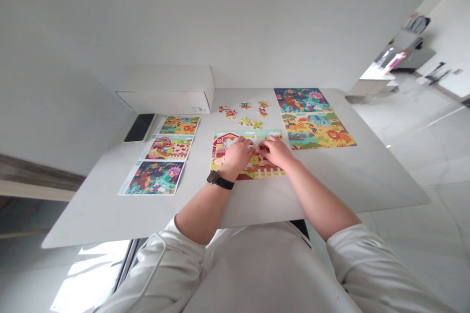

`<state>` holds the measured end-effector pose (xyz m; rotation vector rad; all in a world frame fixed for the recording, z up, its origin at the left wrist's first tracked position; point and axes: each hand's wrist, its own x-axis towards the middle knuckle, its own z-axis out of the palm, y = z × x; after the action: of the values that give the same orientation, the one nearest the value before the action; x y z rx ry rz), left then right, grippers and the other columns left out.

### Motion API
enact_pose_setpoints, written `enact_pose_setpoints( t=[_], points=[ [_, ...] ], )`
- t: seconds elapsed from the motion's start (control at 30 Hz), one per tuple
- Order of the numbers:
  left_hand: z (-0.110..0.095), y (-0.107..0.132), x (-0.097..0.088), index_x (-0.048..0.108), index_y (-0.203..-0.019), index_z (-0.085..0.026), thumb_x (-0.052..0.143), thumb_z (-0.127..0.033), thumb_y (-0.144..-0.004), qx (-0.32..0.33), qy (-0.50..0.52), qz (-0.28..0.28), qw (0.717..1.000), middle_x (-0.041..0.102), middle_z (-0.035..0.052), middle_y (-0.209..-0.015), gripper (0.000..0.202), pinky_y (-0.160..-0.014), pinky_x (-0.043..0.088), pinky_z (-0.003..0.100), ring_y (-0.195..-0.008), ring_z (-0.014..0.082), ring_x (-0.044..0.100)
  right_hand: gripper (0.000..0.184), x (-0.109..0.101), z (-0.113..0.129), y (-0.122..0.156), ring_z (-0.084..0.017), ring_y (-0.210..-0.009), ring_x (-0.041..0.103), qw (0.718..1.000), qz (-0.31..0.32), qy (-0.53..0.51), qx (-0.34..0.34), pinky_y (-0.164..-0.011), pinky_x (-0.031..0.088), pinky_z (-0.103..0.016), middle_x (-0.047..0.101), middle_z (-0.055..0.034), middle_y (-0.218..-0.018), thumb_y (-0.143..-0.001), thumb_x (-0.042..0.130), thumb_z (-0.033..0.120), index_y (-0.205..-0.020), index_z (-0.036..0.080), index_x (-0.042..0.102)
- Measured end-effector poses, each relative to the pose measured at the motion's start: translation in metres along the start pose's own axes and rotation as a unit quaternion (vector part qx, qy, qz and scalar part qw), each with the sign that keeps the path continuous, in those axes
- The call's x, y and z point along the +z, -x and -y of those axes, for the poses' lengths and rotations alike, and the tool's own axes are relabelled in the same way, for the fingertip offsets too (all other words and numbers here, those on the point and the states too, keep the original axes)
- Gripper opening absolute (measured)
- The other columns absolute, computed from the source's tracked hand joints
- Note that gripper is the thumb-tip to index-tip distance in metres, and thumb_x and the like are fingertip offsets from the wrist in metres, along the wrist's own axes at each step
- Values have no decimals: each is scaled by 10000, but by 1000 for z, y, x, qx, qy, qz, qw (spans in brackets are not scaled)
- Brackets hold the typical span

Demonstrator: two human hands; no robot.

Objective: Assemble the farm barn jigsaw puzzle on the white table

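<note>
A farm jigsaw puzzle (270,172) lies flat on the table, with a red barn at its left and a white fence along its lower edge. My left hand (238,154), with a black watch (220,180) on the wrist, rests over its middle, fingers bent and tips close together. Just right of it, my right hand (276,150) has its fingers curled down at a small puzzle piece (256,148), mostly hidden by the fingertips. What the left fingertips hold, if anything, is hidden. Loose puzzle pieces (245,121) lie beyond the puzzle's far edge.
Two puzzle pictures, a dark forest (303,100) and a yellow savanna (319,129), lie at the right. Three picture cards, the lowest a forest card (154,178), line the left. A phone (139,127) and a white box (165,101) sit behind them, near the wall (242,24).
</note>
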<state>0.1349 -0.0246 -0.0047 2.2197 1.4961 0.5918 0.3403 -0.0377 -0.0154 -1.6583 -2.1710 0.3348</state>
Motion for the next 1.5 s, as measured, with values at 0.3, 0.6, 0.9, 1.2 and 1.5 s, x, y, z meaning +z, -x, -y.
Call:
enact_pose_setpoints(
  t=[0.3, 0.6, 0.9, 1.2, 1.5],
  points=[
    [-4, 0, -5, 822, -1160, -208, 696, -357, -1006, 1, -73, 52, 996, 704, 150, -1226, 248, -852, 546, 345, -987, 266, 716, 85, -3, -2, -1, -217, -964, 663, 1000, 21, -1, 15, -896, 500, -315, 706, -72, -1067, -949, 776, 223, -1022, 222, 819],
    [-7, 3, -7, 821, -1173, -221, 690, -381, -1018, 0, -92, 57, 994, 715, 141, -1227, 259, -826, 558, 366, -967, 281, 741, 76, -7, 5, -1, -194, -898, 662, 999, 39, 0, 36, -808, 475, -290, 716, -59, -1030, -974, 760, 261, -1023, 222, 803],
    [30, -12, -52, 801, -1210, -260, 714, -357, -988, 71, -50, -6, 996, 737, 83, -1194, 257, -1015, 561, 380, -1107, 264, 726, 197, -6, 2, 3, -206, -976, 681, 998, 52, -8, 20, -884, 500, -297, 724, -63, -1067, -935, 824, 350, -1095, 238, 800],
    [96, 18, -64, 533, -1591, -323, 993, -665, -591, 96, -144, 191, 966, 393, 174, -1728, 1152, -1299, 300, 645, -1618, 458, 325, 893, -27, 19, 19, -388, -1317, 605, 984, 167, 61, -14, -1162, 455, -486, 616, -172, -1399, -716, 987, 541, -1501, 255, 670],
    [99, 21, -61, 434, -1674, -270, 992, -592, -627, 97, -143, 184, 968, 348, 200, -1754, 1229, -1309, 287, 626, -1617, 463, 331, 932, -22, 23, 21, -385, -1345, 579, 983, 177, 53, -4, -1194, 445, -502, 589, -158, -1433, -666, 1026, 437, -1510, 289, 660]
  ],
)
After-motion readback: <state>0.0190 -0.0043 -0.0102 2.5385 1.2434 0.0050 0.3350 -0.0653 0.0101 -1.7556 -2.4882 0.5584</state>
